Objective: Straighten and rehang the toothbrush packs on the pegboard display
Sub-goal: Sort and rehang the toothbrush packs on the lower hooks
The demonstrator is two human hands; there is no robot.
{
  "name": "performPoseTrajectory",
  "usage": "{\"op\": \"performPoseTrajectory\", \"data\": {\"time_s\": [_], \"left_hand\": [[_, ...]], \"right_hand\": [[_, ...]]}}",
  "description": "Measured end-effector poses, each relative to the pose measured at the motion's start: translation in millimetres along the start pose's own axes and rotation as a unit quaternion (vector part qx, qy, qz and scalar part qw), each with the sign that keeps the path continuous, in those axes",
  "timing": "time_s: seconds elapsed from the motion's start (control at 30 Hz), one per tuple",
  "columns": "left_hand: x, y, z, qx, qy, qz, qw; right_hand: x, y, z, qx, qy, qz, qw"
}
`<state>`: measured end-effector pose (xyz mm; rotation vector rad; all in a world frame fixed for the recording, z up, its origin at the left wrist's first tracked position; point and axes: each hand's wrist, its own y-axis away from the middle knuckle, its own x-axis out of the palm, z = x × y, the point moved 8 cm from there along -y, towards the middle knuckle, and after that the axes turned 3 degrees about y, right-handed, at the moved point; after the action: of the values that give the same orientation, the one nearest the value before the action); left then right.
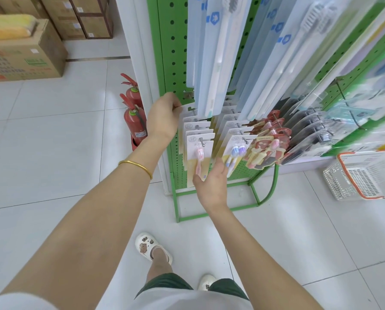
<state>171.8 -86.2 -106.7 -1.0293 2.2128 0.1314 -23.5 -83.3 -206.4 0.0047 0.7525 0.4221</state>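
White floor tiles [52, 153] frame the green perforated pegboard [172, 52]. The left hand [163, 117] pinches seemingly light, bendy white-card toothbrush packs [198, 139] at their hang-hole tops, the best hold; the right hand [211, 184] rests its fingers flat beneath.

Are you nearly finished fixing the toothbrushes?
Not yet. The blue-brush packs already hang in a neat row. Right now the left hand pinches the top of the back card in the pink-brush row, while the right hand steadies its bottom. The red cartoon packs look fanned and crooked, so they are left to do.
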Motion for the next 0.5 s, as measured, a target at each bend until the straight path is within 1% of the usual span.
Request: {"op": "performPoseTrajectory", "data": {"time_s": [0.17, 0.3, 0.43, 0.5], "left_hand": [[-12.8, 17.7, 28.4, -0.058, 0.012, -0.037, 0.998], [-24.0, 44.8, 55.9, -0.105, 0.056, -0.079, 0.99], [-31.7, 81.7, 66.1, -0.114, 0.055, -0.097, 0.987], [-33.6, 102.7, 70.1, -0.128, 0.077, -0.109, 0.983]], "right_hand": [[-0.7, 3.0, -1.1, -0.008, 0.006, 0.013, 1.0], [-1.7, 8.1, -5.6, -0.012, 0.001, 0.027, 1.0], [-2.0, 19.2, -14.1, -0.013, -0.014, 0.05, 0.999], [-0.2, 26.0, -20.6, -0.008, -0.014, 0.076, 0.997]]}}
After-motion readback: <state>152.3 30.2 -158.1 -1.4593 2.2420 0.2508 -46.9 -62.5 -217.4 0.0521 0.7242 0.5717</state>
